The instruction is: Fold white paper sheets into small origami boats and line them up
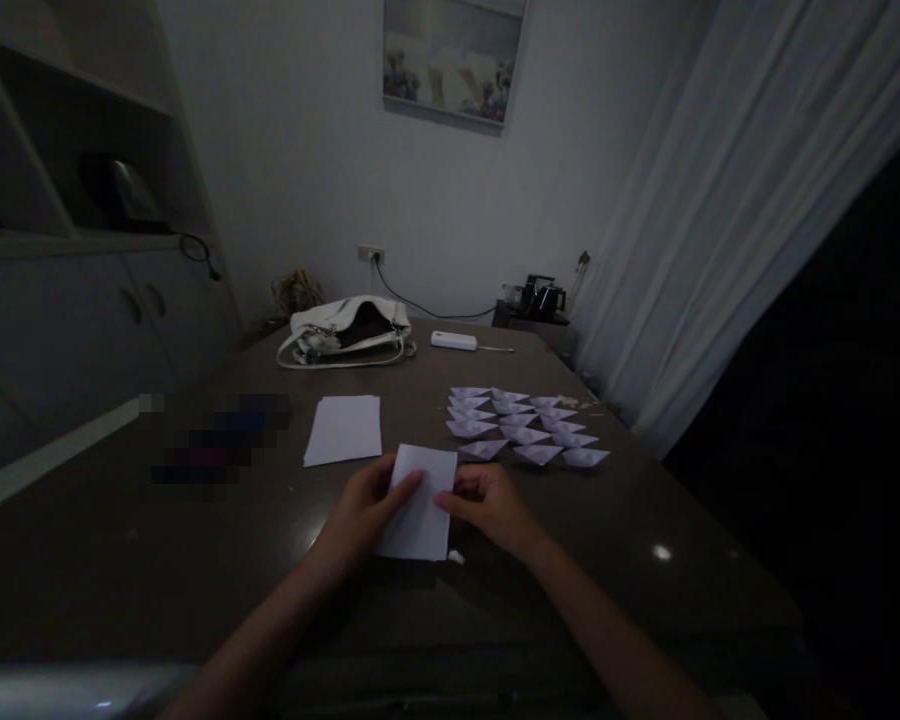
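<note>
A white sheet of paper (422, 500) lies on the dark table (195, 540) right in front of me. My left hand (360, 515) rests on its left edge, thumb pressed on top of the sheet. My right hand (487, 503) pinches the sheet's right edge with curled fingers. A stack of blank white sheets (344, 428) lies just beyond my left hand. Several folded white paper boats (521, 425) sit in rows beyond my right hand.
A white handbag (345, 332) and a white power bank (454, 341) with a cable lie at the table's far end. A small paper scrap (456, 557) is beside the sheet. Cabinets stand on the left, a white curtain on the right, a kettle (540, 296) behind.
</note>
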A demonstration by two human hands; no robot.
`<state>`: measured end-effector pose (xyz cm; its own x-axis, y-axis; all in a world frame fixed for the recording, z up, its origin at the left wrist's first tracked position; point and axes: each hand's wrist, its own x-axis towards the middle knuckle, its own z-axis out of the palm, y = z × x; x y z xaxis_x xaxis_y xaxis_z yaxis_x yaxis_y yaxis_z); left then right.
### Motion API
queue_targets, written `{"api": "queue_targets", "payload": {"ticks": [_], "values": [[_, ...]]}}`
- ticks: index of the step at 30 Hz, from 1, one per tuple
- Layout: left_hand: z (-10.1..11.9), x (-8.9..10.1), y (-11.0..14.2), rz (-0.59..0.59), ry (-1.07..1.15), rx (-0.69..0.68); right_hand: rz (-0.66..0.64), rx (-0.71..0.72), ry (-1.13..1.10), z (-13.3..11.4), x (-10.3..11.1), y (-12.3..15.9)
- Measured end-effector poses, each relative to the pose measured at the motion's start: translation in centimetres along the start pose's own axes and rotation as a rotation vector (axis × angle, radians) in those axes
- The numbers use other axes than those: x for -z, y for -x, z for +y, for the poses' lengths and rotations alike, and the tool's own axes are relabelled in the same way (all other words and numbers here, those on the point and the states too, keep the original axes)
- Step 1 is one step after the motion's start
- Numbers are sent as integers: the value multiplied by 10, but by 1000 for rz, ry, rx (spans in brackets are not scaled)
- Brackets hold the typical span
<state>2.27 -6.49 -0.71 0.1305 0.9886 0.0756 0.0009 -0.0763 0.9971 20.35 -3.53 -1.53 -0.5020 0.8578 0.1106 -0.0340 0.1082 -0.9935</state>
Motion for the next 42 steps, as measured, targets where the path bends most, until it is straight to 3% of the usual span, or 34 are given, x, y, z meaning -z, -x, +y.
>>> {"api": "queue_targets", "payload": {"ticks": [9,17,20,30,37,42], "values": [[1,-2,4,30,74,52,134,-16,-41,-6,-2,-3],[2,-5,9,17,195,104,141,-35,-109,-6,-2,-3],[5,-8,11,42,122,137,143,-24,-94,-4,-2,-4],[-3,-5,6,59,-147,4,132,-31,-92,1,-4,-5],[-6,-7,7,45,-212,-43,215,4,-25,-1,-3,-7],[-2,-6,5,31,-237,-93,178,47,40,-1,-2,-5]]}}
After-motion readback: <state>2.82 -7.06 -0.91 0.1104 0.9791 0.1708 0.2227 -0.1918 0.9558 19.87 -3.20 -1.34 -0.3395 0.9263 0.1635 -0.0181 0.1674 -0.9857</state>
